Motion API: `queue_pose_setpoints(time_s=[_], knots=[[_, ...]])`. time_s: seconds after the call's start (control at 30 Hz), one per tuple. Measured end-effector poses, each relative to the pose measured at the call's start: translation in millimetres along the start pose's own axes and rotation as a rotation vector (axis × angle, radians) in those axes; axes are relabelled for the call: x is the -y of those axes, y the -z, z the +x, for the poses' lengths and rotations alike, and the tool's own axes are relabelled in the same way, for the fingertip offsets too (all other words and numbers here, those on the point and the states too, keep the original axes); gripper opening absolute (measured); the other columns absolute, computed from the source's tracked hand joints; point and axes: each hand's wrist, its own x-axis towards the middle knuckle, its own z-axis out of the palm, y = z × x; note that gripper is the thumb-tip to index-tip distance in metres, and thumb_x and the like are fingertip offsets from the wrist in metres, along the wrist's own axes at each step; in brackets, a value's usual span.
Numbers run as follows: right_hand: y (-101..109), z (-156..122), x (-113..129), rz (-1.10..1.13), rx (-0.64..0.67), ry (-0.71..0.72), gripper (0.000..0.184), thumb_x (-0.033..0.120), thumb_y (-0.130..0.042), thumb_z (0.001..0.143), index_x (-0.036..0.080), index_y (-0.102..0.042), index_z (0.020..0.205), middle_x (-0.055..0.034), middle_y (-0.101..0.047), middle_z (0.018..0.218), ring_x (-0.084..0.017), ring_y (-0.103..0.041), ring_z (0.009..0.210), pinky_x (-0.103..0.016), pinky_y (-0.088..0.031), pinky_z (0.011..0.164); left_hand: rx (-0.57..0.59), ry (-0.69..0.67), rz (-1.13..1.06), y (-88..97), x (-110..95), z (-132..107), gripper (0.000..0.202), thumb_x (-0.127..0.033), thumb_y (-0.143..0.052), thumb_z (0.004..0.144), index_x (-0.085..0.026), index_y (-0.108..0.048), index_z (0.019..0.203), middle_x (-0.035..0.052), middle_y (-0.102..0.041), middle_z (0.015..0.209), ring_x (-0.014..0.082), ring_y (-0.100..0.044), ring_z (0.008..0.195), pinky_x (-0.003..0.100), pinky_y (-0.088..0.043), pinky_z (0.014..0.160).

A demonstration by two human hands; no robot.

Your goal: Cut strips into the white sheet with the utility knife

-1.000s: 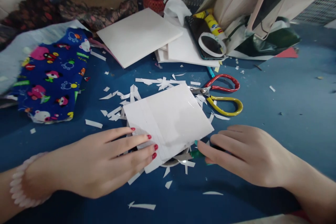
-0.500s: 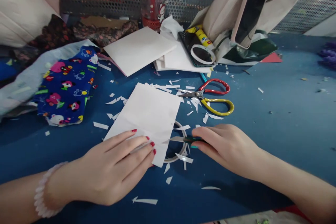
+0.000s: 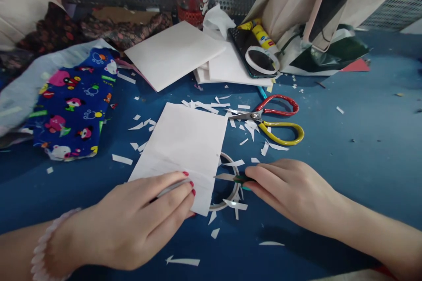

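A folded white sheet of paper [image 3: 184, 140] lies in the middle, over part of a tape roll [image 3: 238, 188]. My left hand [image 3: 141, 215] is closed on its near part, fingers on top and thumb at the near edge; a greyish strip shows between the fingers, and I cannot make out what it is. My right hand [image 3: 290, 186] grips a small knife [image 3: 227, 177] by its green handle, the pale blade pointing left with its tip near the paper's right edge. Scissors [image 3: 255, 115] with one red and one yellow handle lie beyond the right hand.
Paper scraps [image 3: 235, 204] are scattered around the sheet. Further back are a white card [image 3: 174, 55], a dark phone with a white ring [image 3: 262, 61] on it, a glue stick [image 3: 263, 37] and an upright phone [image 3: 332, 9]. A patterned blue cloth [image 3: 74, 105] lies left.
The knife tip has drawn back rightward from over the paper to its right edge. My left fingers have shifted slightly on the sheet. The camera view has also tilted a little.
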Motion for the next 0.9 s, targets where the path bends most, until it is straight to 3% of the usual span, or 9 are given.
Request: queue_pose_setpoints(time_s=[0.23,0.5,0.9], knots=[[-1,-1,2,-0.007,0.027,0.006,0.03,0.022,-0.032,0.108,0.015,-0.056,0.093,0.0012,-0.062,0.065,-0.011,-0.053,0.048,-0.029,-0.032,0.046,0.019,-0.014,-0.003,-1.9,-1,-2,0.021,-0.003,-0.048,0.1,-0.006,-0.067,0.108,0.0085,-0.075,0.104,0.0244,-0.069,0.099,0.039,-0.057,0.09],[-1,-3,10,-0.031,0.007,0.027,0.031,0.018,-0.029,0.108,0.014,-0.056,0.092,0.0022,-0.057,0.06,-0.012,-0.047,0.044,-0.031,-0.028,0.044,0.005,0.064,-0.008,-1.9,-2,3,0.018,-0.009,-0.05,0.103,-0.01,-0.067,0.108,0.0034,-0.075,0.102,0.0232,-0.066,0.096,0.037,-0.056,0.078],[-1,-10,13,-0.046,0.001,0.044,0.019,0.009,-0.038,0.102,0.012,-0.055,0.096,-0.0006,-0.058,0.063,-0.015,-0.047,0.048,-0.033,-0.027,0.045,-0.007,0.068,0.011,-2.9,-3,1,0.014,-0.011,-0.053,0.103,-0.01,-0.065,0.108,0.0033,-0.073,0.103,0.0231,-0.065,0.097,0.037,-0.055,0.077]])
